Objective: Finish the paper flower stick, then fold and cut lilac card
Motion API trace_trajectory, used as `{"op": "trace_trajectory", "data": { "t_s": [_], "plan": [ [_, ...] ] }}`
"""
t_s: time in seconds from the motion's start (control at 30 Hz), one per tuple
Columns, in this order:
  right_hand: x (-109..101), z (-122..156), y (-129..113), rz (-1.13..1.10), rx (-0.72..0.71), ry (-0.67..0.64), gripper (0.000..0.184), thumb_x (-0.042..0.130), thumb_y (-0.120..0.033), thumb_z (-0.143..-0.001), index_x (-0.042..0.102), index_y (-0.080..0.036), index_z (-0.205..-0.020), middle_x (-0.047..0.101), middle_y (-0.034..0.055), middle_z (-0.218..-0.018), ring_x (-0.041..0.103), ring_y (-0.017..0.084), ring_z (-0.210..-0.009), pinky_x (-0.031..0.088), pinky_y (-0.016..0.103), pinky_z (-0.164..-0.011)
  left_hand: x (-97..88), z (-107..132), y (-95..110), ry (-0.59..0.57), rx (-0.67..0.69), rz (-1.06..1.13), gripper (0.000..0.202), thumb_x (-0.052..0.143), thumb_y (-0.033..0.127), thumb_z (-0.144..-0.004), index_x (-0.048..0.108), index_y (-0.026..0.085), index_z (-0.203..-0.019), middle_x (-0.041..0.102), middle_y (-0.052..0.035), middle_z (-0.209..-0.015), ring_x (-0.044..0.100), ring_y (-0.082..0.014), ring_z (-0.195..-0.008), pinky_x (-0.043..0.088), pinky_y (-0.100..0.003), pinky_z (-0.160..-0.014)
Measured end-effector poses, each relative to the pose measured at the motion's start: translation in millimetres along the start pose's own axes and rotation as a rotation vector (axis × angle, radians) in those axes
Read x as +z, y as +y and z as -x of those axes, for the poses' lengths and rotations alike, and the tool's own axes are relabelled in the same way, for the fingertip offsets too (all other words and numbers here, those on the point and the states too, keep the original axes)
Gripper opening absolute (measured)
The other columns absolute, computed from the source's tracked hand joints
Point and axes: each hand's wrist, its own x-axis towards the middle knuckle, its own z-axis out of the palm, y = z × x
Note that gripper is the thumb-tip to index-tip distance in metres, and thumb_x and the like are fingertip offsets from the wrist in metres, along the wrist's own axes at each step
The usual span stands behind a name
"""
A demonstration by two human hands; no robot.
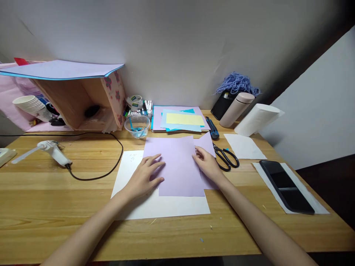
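A sheet of light purple paper (177,166) lies in front of me, partly over a white sheet (166,208) with faint writing at its upper left. My left hand (145,175) rests on the purple sheet's left side, fingers spread. At the right edge of that sheet, my right hand (206,162) has its thumb and curled fingers closed at the edge. Beneath this hand is a second purple piece (206,142) with an angled top, partly covered. Black-handled scissors (227,159) lie just right of my right hand, their blades mostly hidden.
Behind are stacked coloured papers (184,119), a utility knife (212,128) and a plastic cup (137,126) with blue scraps. A corded glue gun (57,153) and an open box (115,98) stand left. Right are a phone (287,186), a flask (237,110) and a paper roll (256,120).
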Motion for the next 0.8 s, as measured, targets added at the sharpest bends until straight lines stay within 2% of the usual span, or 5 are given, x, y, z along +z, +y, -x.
{"op": "trace_trajectory", "data": {
  "t_s": [0.13,0.23,0.37,0.53,0.8],
  "plan": [
    [5,6,-6,0.260,-0.375,-0.108,0.049,0.035,-0.010,-0.086,0.042,-0.023,-0.133,0.050,0.0063,-0.132,0.045,0.019,-0.121,0.035,0.041,-0.104,-3.7,-2,-1,-0.071,0.030,-0.063,0.047,0.053,0.036,-0.083,0.046,0.027,-0.128,0.046,-0.0043,-0.135,0.037,-0.0239,-0.123,0.032,-0.046,-0.103],
    [12,13,-12,0.389,-0.534,-0.239,0.055,0.033,-0.005,-0.086,0.037,-0.025,-0.136,0.042,0.0047,-0.139,0.037,0.017,-0.128,0.034,0.040,-0.106,-2.7,-3,-1,-0.076,0.031,-0.069,0.047,0.052,0.038,-0.083,0.045,0.026,-0.128,0.046,-0.0049,-0.135,0.038,-0.0236,-0.123,0.033,-0.045,-0.102],
    [20,21,-16,0.507,-0.656,-0.347,0.051,0.034,-0.005,-0.088,0.039,-0.023,-0.135,0.040,0.0066,-0.141,0.031,0.019,-0.132,0.035,0.041,-0.105,0.4,-2,-3,-0.040,0.012,-0.045,0.053,0.055,0.039,-0.081,0.040,0.024,-0.130,0.045,-0.0077,-0.134,0.040,-0.0234,-0.123,0.034,-0.043,-0.102],
    [21,26,-15,0.532,-0.774,-0.434,0.043,0.034,-0.009,-0.091,0.045,-0.020,-0.131,0.045,0.0089,-0.137,0.033,0.019,-0.131,0.035,0.042,-0.105,3.3,-1,-7,0.029,-0.042,-0.007,0.073,0.062,0.042,-0.074,0.028,0.022,-0.136,0.040,-0.0122,-0.137,0.039,-0.0251,-0.125,0.034,-0.043,-0.102],
    [21,25,-12,0.459,-0.769,-0.465,0.045,0.035,-0.009,-0.090,0.045,-0.024,-0.131,0.046,0.0069,-0.136,0.035,0.020,-0.130,0.034,0.046,-0.106,2.7,-1,-9,-0.028,-0.021,-0.035,0.072,0.057,0.044,-0.078,0.024,0.024,-0.138,0.034,-0.0095,-0.143,0.033,-0.0234,-0.130,0.029,-0.043,-0.106]
  ]
}}
